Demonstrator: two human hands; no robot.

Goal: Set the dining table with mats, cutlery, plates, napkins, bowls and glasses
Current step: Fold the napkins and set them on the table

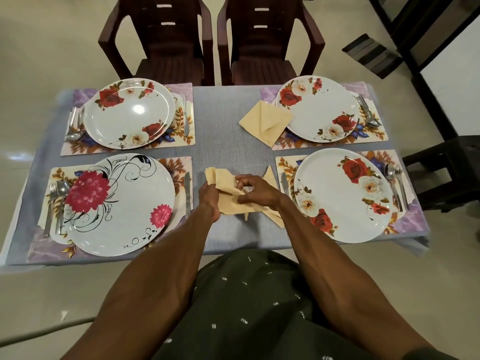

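Note:
Both hands work a pale yellow napkin (225, 181) at the table's near middle. My left hand (209, 201) grips its left side and my right hand (255, 190) pinches its folds from above. More yellow napkin cloth (270, 175) lies under and behind my right hand. A folded napkin (265, 122) rests beside the far right plate (318, 109). Four floral mats hold plates: far left (128, 113), near left (120, 203), near right (342, 194). Spoons and forks (55, 201) and a knife (187, 193) flank each plate.
The table wears a grey cloth (226, 105). Two dark brown chairs (161, 40) stand at the far side, and a dark stool (449, 167) stands at the right. Black furniture legs rise at the upper right.

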